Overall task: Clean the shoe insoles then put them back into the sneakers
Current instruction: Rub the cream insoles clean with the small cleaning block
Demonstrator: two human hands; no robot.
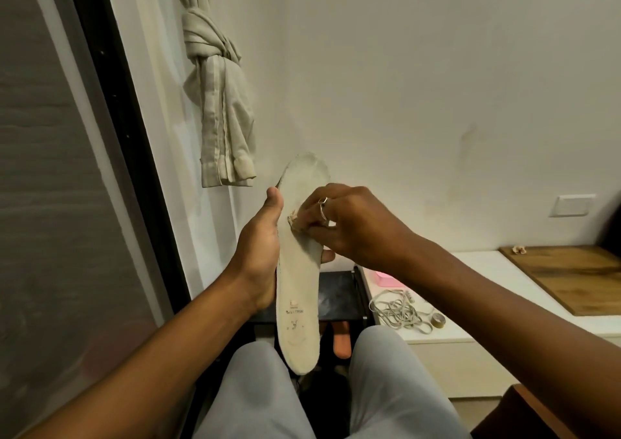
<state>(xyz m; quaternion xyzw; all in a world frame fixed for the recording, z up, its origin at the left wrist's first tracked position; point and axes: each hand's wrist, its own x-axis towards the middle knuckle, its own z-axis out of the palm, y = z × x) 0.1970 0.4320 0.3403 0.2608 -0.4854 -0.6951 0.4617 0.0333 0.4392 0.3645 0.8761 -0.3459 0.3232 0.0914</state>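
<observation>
A long pale grey insole [297, 290] stands upright in front of me, toe end up, printed heel end down between my knees. My left hand [260, 247] grips its left edge at mid-length, thumb along the front rim and fingertips showing behind the right edge. My right hand [349, 223], with a ring on one finger, presses a small crumpled beige wipe [293, 220] against the insole's face. No sneakers are clearly in view.
A knotted beige curtain [218, 116] hangs on the wall ahead. A low white bench [477, 307] at right carries a tangle of grey laces [400, 311], a pink box [384, 279] and a wooden board [571, 277]. A black rack [339, 295] and an orange item [341, 339] lie below.
</observation>
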